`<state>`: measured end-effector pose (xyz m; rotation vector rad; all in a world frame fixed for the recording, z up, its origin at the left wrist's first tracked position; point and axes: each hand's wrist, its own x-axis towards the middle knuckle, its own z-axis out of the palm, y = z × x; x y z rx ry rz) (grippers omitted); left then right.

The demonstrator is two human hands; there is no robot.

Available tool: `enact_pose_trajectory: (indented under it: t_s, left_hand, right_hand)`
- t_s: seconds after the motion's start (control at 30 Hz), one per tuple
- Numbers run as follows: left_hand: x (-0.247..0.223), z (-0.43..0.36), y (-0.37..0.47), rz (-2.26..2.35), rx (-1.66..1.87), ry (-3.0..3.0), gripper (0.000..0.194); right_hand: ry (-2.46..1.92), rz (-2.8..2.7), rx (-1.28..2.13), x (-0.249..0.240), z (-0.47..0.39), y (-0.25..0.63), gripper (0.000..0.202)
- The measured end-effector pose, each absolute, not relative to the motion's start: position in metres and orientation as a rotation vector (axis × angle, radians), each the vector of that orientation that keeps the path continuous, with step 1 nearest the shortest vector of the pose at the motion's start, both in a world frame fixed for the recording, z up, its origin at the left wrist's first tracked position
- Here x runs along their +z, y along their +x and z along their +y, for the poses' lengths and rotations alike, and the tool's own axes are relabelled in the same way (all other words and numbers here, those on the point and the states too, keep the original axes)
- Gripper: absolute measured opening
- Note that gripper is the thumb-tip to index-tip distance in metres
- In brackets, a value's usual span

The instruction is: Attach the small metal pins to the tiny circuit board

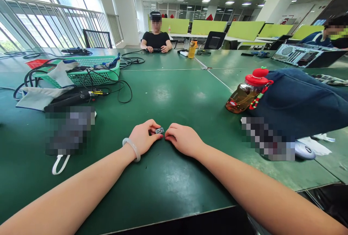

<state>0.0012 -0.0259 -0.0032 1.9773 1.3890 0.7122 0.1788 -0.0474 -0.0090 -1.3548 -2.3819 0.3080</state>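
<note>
Over the green table, my left hand [143, 135], with a pale bangle [132, 149] at its wrist, pinches a small black-and-white patterned piece [159, 130] between thumb and fingers. The piece is too small for me to tell its kind. Just to the right, my right hand [183, 139] is closed, its fingers curled and thumb tip pressed near them. Its fingertips are close to the patterned piece, with a narrow gap between. Whether anything sits inside the right fingers is hidden.
A green basket [95, 70] of cables and gloves stands back left, near a blurred dark phone-like object [72, 130]. On the right are a red-lidded bottle [244, 91], a navy bag [301, 100] and a mouse [305, 150]. A person [156, 37] sits opposite.
</note>
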Motion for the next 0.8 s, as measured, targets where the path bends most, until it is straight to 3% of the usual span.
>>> enact_pose_trajectory:
  t_s: [0.2, 0.43, 0.8]
  left_hand:
    - [-0.001, -0.031, 0.004, 1.189, 0.740, 1.804, 0.029]
    - [0.004, -0.036, 0.008, 1.067, 0.797, 1.605, 0.032]
    - [0.004, -0.038, 0.009, 0.835, 0.794, 1.266, 0.034]
  right_hand:
    - [-1.266, -1.842, 0.754, -0.004, -0.045, 0.181, 0.010]
    - [-1.141, -1.657, 1.033, -0.009, -0.041, 0.179, 0.019]
    - [-1.032, -1.970, 0.437, 0.004, -0.056, 0.186, 0.013]
